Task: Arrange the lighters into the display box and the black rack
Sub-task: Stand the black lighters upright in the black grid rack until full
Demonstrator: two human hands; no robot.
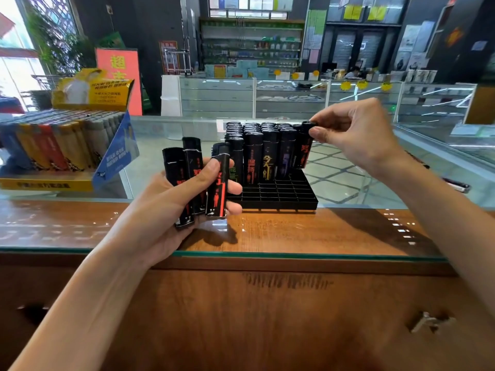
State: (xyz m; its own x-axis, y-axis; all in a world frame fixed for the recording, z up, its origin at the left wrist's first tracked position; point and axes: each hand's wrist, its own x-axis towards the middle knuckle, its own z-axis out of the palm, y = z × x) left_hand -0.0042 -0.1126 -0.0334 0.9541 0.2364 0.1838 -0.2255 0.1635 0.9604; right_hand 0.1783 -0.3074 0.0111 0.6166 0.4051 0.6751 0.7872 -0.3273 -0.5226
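Observation:
A black grid rack [281,195] stands on the glass counter, its back rows filled with upright black lighters [254,153] and its front rows bare. My left hand [166,210] grips three black lighters with red print [217,183], just left of the rack. My right hand [359,140] pinches the top of one black lighter with red print [304,151], held upright at the right end of the rack's front filled row. The yellow and blue display box [88,145] at the left holds several coloured lighters.
The glass countertop [348,231] lies over wood, with its front edge near me. A dark pen-like object [455,184] lies at the right behind my right forearm. Shop counters and shelves fill the background.

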